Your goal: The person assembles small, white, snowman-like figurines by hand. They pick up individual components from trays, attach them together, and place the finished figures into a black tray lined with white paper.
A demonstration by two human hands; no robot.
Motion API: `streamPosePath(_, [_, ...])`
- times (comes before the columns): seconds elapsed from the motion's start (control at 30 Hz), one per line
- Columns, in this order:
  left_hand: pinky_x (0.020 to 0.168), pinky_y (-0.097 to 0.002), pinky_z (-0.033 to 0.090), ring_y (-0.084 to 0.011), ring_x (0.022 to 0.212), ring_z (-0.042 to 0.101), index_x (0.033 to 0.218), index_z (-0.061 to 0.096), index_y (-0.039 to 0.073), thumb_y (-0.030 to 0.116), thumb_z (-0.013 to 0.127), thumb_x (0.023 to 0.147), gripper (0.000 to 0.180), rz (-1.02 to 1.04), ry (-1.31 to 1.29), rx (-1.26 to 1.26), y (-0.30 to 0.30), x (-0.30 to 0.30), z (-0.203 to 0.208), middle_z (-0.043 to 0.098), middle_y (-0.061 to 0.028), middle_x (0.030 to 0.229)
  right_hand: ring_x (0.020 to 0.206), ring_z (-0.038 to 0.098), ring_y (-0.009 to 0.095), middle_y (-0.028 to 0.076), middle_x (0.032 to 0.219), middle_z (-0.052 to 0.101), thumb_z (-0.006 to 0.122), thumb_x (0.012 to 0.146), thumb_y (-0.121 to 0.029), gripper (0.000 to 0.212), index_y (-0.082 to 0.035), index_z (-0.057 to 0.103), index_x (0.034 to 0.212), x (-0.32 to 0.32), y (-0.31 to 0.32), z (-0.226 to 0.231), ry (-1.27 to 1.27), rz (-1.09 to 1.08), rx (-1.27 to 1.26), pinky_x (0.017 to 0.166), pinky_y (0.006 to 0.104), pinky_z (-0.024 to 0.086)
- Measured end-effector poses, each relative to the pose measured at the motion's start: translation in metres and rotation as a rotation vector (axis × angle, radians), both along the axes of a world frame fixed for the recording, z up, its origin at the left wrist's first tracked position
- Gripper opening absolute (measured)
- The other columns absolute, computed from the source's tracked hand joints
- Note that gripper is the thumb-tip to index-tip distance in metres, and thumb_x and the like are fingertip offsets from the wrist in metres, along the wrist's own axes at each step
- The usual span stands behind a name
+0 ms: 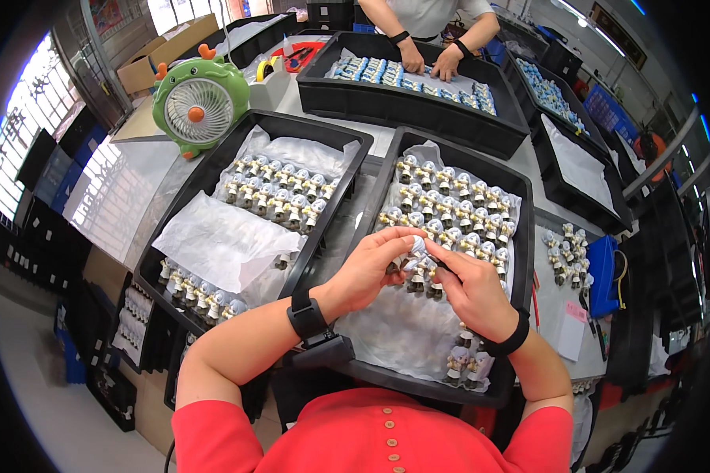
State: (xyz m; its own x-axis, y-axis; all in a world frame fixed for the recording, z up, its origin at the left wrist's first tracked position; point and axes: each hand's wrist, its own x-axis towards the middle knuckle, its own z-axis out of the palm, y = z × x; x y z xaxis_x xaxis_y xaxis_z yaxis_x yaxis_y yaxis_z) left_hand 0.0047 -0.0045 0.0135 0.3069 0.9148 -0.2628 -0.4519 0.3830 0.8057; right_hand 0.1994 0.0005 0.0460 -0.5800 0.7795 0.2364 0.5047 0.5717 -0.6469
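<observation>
A small figurine with pale hair and a white outfit is held between both my hands, above a black tray lined with white paper. My left hand pinches it from the left. On its other side, my right hand grips it with thumb and fingers. Rows of similar figurines stand in the tray beyond my hands. A few more figurines are grouped in its near right corner, by my right wrist. My fingers partly cover the held figurine.
Left of it, another black tray holds figurines under and around white paper. A green fan stands behind that. Loose figurines and a blue bin lie right. Across, a person's hands reach into a tray of blue-and-white pieces.
</observation>
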Motion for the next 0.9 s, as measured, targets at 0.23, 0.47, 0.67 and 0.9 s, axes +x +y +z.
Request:
streamPosePath(0.23, [0.067,-0.0195,0.044,-0.0021,0.077,0.049,0.118,0.060,0.012,0.022,0.054,0.095,0.026,-0.010,0.004,0.012,0.0000,-0.0004,-0.0005,0.056,0.0068,0.090,0.075,0.062,0.034,0.018,0.085,0.063,0.055,0.084,-0.001,0.040,-0.003,0.055,0.124,-0.0016,0.0012,-0.0010,-0.013,0.004,0.036,0.067,0.0397,0.049])
streamPosePath(0.47, [0.068,-0.0197,0.044,-0.0012,0.079,0.049,0.118,0.060,0.013,0.022,0.054,0.095,0.026,-0.004,0.010,0.020,0.0009,-0.0016,-0.0027,0.056,0.0067,0.090,0.070,0.064,0.033,0.020,0.082,0.064,0.055,0.083,0.000,0.037,-0.002,0.059,0.120,-0.0040,0.0037,0.0014,0.058,-0.011,-0.031,0.065,0.0367,0.050])
streamPosePath(0.67, [0.066,-0.0187,0.044,-0.0009,0.077,0.049,0.119,0.060,0.012,0.021,0.054,0.095,0.026,-0.007,-0.021,0.036,0.0015,-0.0019,-0.0062,0.056,0.0067,0.090,0.068,0.066,0.029,0.021,0.084,0.065,0.055,0.083,0.000,0.037,-0.002,0.059,0.121,-0.0046,0.0026,0.0071,0.069,-0.043,-0.162,0.064,0.0328,0.050])
streamPosePath(0.9, [0.065,-0.0181,0.044,-0.0011,0.076,0.049,0.119,0.059,0.010,0.021,0.054,0.095,0.026,0.006,-0.023,0.026,0.0009,-0.0007,-0.0035,0.057,0.0059,0.089,0.063,0.065,0.025,0.019,0.079,0.065,0.055,0.084,0.000,0.038,-0.003,0.059,0.122,-0.0043,0.0029,0.0083,0.069,-0.060,-0.216,0.061,0.0306,0.049])
